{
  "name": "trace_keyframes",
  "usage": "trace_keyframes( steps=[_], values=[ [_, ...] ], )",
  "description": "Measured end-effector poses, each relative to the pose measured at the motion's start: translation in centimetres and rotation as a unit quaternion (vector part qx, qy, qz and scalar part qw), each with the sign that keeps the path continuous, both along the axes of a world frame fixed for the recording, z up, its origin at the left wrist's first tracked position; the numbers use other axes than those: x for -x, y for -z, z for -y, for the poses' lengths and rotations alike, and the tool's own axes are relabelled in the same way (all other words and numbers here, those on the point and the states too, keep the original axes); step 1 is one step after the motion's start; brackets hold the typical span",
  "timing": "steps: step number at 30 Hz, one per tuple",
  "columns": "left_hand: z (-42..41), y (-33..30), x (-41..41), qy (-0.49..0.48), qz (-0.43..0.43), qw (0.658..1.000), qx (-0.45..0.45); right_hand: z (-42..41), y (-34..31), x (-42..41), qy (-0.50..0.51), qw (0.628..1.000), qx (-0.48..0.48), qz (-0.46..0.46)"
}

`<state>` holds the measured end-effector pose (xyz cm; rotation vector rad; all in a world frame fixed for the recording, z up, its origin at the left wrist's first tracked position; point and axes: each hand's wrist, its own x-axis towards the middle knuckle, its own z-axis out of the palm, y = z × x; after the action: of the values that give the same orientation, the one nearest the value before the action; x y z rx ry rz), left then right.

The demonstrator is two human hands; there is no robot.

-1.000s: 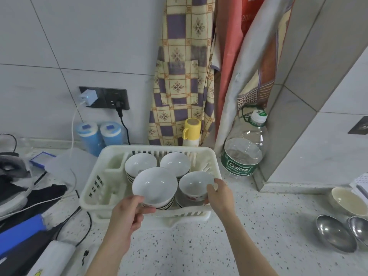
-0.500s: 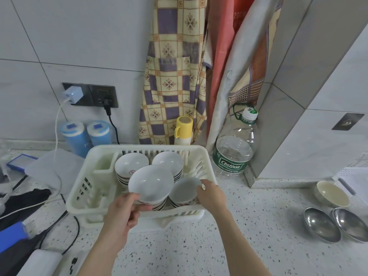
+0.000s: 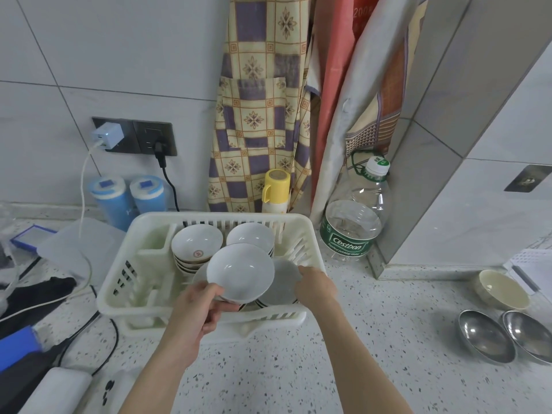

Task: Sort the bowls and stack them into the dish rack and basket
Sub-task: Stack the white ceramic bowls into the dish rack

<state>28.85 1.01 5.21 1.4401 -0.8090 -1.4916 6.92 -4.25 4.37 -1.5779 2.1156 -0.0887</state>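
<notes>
rack [image 3: 301,231] matt plastic | bowl [image 3: 240,271] glossy ceramic | counter [image 3: 328,354] speckled stone

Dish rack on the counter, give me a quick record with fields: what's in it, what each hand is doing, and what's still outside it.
rack: white plastic dish rack on speckled counter
contents: stacks of white bowls
left hand: grips a tilted white bowl over the front stacks
right hand: at the front right bowl; grip unclear
outside: cream bowl, two steel bowls at right

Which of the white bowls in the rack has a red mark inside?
The top bowl of the back-left stack in the dish rack: a red emblem sits at its bottom. The other bowls' insides look plain white.
</notes>
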Motion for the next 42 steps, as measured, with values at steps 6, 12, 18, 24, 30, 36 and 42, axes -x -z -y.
trace_keyframes(
  steps=[6, 12, 18, 24, 30, 36, 42],
  values=[
    [0.0, -0.2, 0.9, 0.010, 0.019, 1.000, -0.010, 0.2, -0.1, -0.7, 0.007, 0.998, -0.009, -0.063],
    [1.3, -0.7, 1.3, 0.015, 0.069, 0.998, 0.000, -1.8, 1.1, 0.4, 0.112, 0.949, 0.192, 0.225],
    [3.2, -0.6, 4.1, 0.067, 0.119, 0.991, 0.007, -2.4, 0.5, 1.8, 0.093, 0.906, 0.169, 0.376],
    [3.9, 1.0, 6.1, 0.123, 0.167, 0.978, 0.008, -2.5, 1.1, 2.2, 0.103, 0.909, 0.193, 0.354],
    [3.7, 2.1, 6.6, 0.140, 0.297, 0.937, 0.115, -2.4, 1.4, 1.9, 0.140, 0.912, 0.197, 0.332],
    [3.2, 2.7, 6.2, 0.155, 0.352, 0.916, 0.111, -1.9, 1.6, 1.6, 0.116, 0.941, 0.172, 0.268],
    [2.9, 3.3, 6.3, 0.151, 0.379, 0.903, 0.132, -1.5, 1.6, 1.4, 0.101, 0.962, 0.133, 0.217]
  ],
)
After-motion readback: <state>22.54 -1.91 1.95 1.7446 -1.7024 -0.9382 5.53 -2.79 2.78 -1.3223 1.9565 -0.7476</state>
